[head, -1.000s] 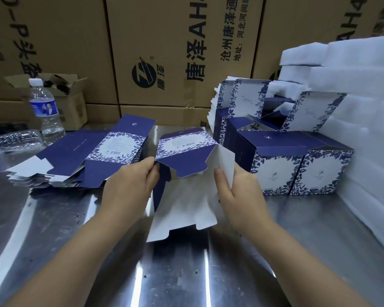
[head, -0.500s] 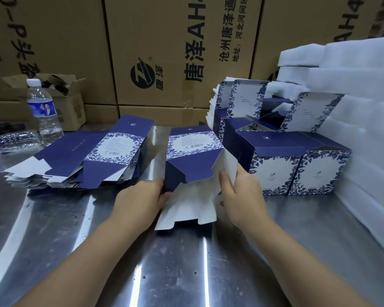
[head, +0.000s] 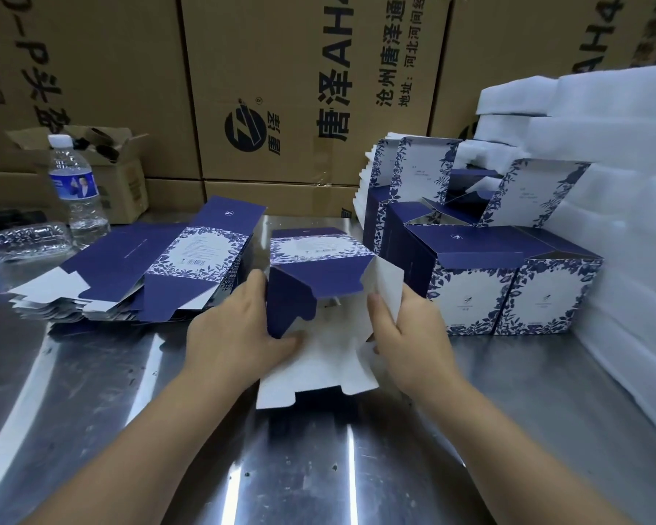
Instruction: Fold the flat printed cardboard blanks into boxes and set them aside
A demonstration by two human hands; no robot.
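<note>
A: Position of the half-folded box [head: 319, 276]?
B: On the steel table [head: 319, 467], centre, between the stack of flat blanks [head: 148, 274] at left and the finished boxes [head: 508, 293] at right. Near end open, white flaps facing the person.
A: Hands?
B: The left hand [head: 235, 335] grips its blue left wall, thumb on the white bottom flap. The right hand [head: 409, 335] pinches the white right flap.

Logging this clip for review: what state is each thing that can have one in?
box blank: half-erected, near flaps unfolded
left hand: grips blank's left wall
right hand: pinches its white flap
stack of blanks: flat, unfolded
front boxes: erected, tops down
rear boxes: lids standing open
water bottle: upright, capped
small carton: flaps open
</note>
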